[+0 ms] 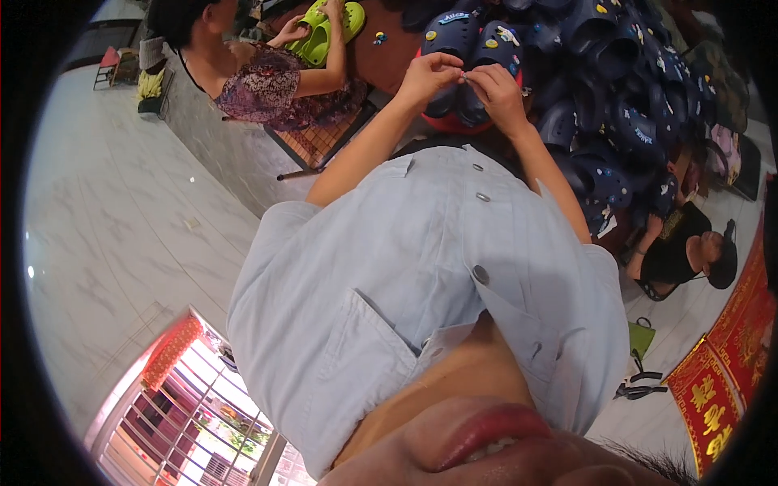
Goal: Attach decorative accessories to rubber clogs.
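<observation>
My left hand (433,79) and my right hand (499,95) meet fingertip to fingertip, both pinching. Between them is something tiny and pale, too small to name. Right behind my fingers sits a pair of navy clogs, the left clog (450,39) and the right clog (498,50), toes pointing away from me. Colourful charms dot their uppers. Beneath this pair shows the edge of a red support (455,124), its kind mostly hidden.
A large heap of navy clogs (604,61) fills the right side. At left, a co-worker handles lime-green clogs (320,40) beside small loose charms (381,38) on a brown surface (385,69). Another person (679,251) is at far right. A slatted wooden seat (324,142) stands left.
</observation>
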`<state>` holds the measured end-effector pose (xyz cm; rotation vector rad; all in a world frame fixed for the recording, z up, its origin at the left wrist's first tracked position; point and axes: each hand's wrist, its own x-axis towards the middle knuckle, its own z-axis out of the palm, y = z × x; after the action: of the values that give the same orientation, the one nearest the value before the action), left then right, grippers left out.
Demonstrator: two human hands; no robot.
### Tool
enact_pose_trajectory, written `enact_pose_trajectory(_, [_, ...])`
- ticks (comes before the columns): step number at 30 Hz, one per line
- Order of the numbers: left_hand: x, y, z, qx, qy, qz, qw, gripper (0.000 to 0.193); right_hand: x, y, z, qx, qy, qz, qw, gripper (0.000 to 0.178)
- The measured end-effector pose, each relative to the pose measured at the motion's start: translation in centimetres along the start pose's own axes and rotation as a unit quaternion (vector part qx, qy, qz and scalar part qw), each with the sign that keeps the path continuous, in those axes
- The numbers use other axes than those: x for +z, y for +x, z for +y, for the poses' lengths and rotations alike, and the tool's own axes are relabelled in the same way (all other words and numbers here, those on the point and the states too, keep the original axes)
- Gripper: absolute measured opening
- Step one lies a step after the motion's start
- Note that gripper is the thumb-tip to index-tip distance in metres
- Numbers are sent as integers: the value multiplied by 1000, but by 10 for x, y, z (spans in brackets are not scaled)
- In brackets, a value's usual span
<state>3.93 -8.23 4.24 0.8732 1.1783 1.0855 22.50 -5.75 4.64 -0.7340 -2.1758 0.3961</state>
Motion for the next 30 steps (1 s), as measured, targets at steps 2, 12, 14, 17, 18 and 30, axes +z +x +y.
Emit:
enact_pose_trajectory(2, [-4,1,0,7,-11,10,1000,25,1,6,8,-2,-4,1,1000,16])
enact_pose_trajectory(12, [-17,19,-2,362,544,147,742,37,15,61,98,172,2,-30,985,13])
enact_pose_trajectory(14, [-17,30,-8,403,560,113,715,39,22,66,105,162,-25,-81,983,13])
enact_pose_trajectory(17, [-17,44,-14,440,579,82,681,34,30,69,114,133,-38,-94,986,14])
enact_pose_trajectory(18, [-18,47,-17,439,578,84,683,34,33,70,116,131,-38,-97,986,14])
enact_pose_trajectory(30, [-16,56,-40,431,573,146,682,32,34,69,120,6,-44,-104,994,11])
